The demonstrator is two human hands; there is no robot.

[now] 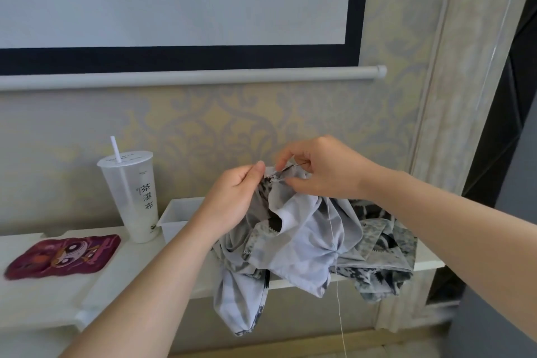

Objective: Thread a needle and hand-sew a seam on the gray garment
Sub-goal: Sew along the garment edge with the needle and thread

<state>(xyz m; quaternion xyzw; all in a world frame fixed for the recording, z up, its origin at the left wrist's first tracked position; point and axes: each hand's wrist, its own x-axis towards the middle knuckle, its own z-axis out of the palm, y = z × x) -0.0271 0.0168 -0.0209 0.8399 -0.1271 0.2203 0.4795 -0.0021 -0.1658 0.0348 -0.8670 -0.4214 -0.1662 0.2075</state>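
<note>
Head view: the gray garment [302,238] hangs bunched below both hands and drapes over the white shelf [116,270]. The left hand [232,197] pinches its top fold. The right hand [322,171] sits just beside it with curled fingers. A lidded cup [136,197] stands left of the left hand. White thread [334,241] trails down beneath the right hand, whose fingertips pinch the thin needle [296,165].

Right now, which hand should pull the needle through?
Probably the right hand: its fingers pinch the needle, while the left hand grips the gray garment beside it.
</note>
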